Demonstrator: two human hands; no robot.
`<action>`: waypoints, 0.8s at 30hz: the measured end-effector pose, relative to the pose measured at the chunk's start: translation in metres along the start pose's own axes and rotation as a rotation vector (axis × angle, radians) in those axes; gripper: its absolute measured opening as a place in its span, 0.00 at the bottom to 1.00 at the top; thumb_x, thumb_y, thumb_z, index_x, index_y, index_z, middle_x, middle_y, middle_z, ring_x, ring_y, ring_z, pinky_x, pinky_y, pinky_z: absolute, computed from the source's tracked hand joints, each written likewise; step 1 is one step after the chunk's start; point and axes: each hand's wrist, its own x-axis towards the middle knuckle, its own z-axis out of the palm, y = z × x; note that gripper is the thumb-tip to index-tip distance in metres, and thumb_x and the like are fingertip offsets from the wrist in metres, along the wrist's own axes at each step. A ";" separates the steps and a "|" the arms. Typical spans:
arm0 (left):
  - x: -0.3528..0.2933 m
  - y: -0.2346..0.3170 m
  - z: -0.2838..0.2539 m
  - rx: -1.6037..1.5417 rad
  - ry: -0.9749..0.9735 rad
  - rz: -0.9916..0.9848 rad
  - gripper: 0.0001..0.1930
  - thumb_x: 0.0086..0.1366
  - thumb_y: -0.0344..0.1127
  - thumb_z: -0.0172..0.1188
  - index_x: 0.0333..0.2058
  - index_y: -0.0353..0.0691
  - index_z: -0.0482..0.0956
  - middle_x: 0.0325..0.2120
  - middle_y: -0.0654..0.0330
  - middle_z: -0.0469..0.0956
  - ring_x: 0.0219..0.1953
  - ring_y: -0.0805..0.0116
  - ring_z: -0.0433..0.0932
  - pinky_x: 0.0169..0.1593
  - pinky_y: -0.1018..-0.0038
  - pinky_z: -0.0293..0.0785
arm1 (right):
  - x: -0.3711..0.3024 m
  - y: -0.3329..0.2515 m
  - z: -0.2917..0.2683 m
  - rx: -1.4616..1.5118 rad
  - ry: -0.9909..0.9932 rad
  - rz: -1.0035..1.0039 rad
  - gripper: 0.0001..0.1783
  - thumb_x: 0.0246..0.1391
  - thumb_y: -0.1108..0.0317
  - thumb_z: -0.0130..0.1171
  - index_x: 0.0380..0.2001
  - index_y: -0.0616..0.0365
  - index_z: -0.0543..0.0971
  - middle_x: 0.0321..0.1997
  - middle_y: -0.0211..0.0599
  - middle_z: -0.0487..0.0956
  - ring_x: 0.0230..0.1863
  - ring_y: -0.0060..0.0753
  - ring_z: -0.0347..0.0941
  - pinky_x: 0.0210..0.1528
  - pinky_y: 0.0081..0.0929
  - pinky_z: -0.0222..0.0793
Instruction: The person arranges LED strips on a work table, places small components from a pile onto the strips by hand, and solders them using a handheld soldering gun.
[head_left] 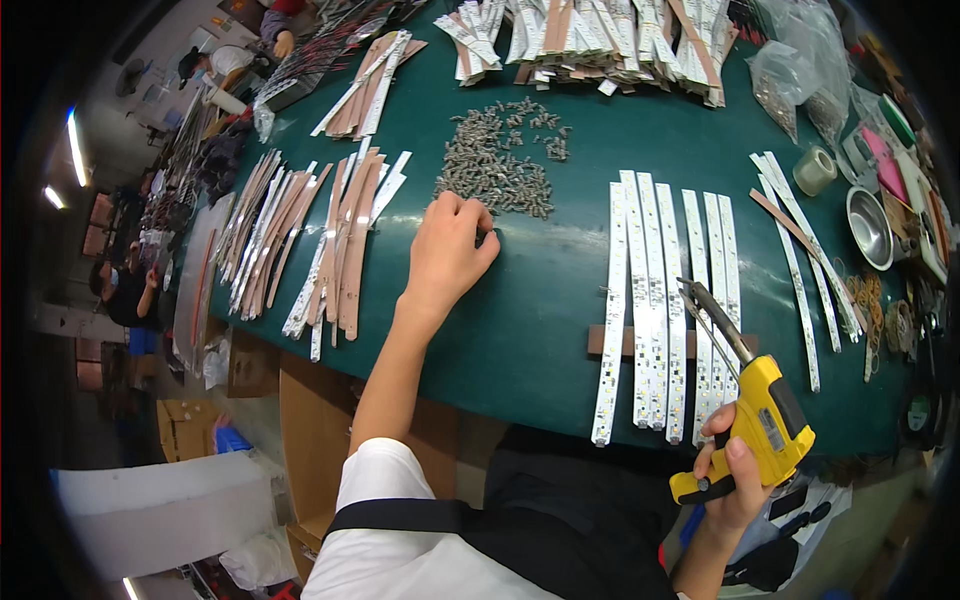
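Note:
My left hand [447, 245] is at the near edge of a pile of small grey metal parts [497, 160]. Its fingers are curled downward; their tips, and anything in them, are hidden. In my right hand [740, 475] is a yellow soldering gun [772, 425], held by its grip. The gun's metal tip [690, 290] points away from me, above several white LED circuit strips [645, 310]. These strips lie side by side, lengthwise from me, across a brown bar [610, 340].
Bundles of white and brown strips [345, 240] lie at left, with a large stack [610, 45] at the back. On the right are loose strips [805, 260], a tape roll [815, 170], a metal bowl [870, 228] and plastic bags [780, 80]. Other people sit far left.

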 end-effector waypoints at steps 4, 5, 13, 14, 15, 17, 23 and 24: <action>0.008 0.041 -0.011 -0.396 -0.089 0.043 0.06 0.53 0.27 0.60 0.31 0.36 0.74 0.28 0.60 0.75 0.32 0.68 0.75 0.38 0.74 0.73 | 0.000 0.003 -0.001 0.025 -0.026 -0.004 0.37 0.49 0.75 0.55 0.63 0.67 0.56 0.36 0.48 0.73 0.31 0.29 0.72 0.21 0.18 0.71; 0.009 0.054 -0.008 -0.624 -0.176 0.036 0.06 0.54 0.26 0.59 0.31 0.36 0.74 0.27 0.61 0.76 0.30 0.71 0.76 0.37 0.76 0.73 | 0.000 0.003 -0.002 0.017 -0.013 -0.006 0.37 0.49 0.75 0.55 0.63 0.67 0.56 0.36 0.48 0.73 0.31 0.29 0.72 0.21 0.18 0.71; 0.011 0.092 0.030 -0.671 -0.277 0.307 0.07 0.56 0.26 0.60 0.35 0.35 0.76 0.29 0.60 0.77 0.29 0.71 0.77 0.35 0.76 0.74 | -0.005 0.000 -0.005 0.020 -0.025 0.007 0.35 0.50 0.74 0.57 0.62 0.66 0.58 0.37 0.48 0.74 0.31 0.29 0.72 0.22 0.19 0.72; 0.009 0.091 0.032 -0.631 -0.284 0.316 0.07 0.56 0.26 0.61 0.36 0.36 0.77 0.30 0.59 0.77 0.28 0.71 0.77 0.34 0.76 0.74 | -0.005 0.000 -0.006 0.022 -0.019 0.003 0.35 0.50 0.75 0.57 0.61 0.66 0.59 0.37 0.48 0.74 0.31 0.29 0.72 0.22 0.19 0.72; 0.008 0.091 0.032 -0.633 -0.288 0.320 0.07 0.56 0.26 0.61 0.36 0.36 0.77 0.30 0.59 0.77 0.28 0.71 0.77 0.34 0.76 0.74 | -0.005 -0.001 -0.007 0.023 -0.012 0.002 0.35 0.50 0.75 0.57 0.61 0.66 0.59 0.37 0.48 0.74 0.31 0.29 0.72 0.22 0.19 0.72; 0.007 0.090 0.034 -0.592 -0.267 0.320 0.07 0.56 0.26 0.60 0.35 0.36 0.78 0.28 0.60 0.76 0.28 0.71 0.76 0.34 0.76 0.74 | -0.005 -0.001 -0.007 0.027 0.004 -0.011 0.34 0.50 0.75 0.57 0.61 0.66 0.60 0.37 0.48 0.74 0.31 0.29 0.73 0.22 0.19 0.73; 0.010 0.094 0.032 -0.594 -0.236 0.326 0.05 0.57 0.27 0.60 0.34 0.37 0.79 0.27 0.60 0.76 0.26 0.71 0.75 0.32 0.76 0.72 | -0.004 -0.001 -0.009 0.021 -0.009 -0.042 0.31 0.51 0.74 0.55 0.59 0.70 0.61 0.36 0.50 0.73 0.34 0.30 0.70 0.19 0.15 0.71; 0.010 0.095 0.033 -0.605 -0.213 0.346 0.05 0.57 0.27 0.60 0.34 0.37 0.79 0.27 0.60 0.75 0.26 0.71 0.75 0.31 0.76 0.72 | -0.004 -0.001 -0.010 0.022 -0.006 -0.042 0.31 0.51 0.74 0.55 0.59 0.70 0.61 0.36 0.50 0.73 0.34 0.30 0.70 0.19 0.15 0.71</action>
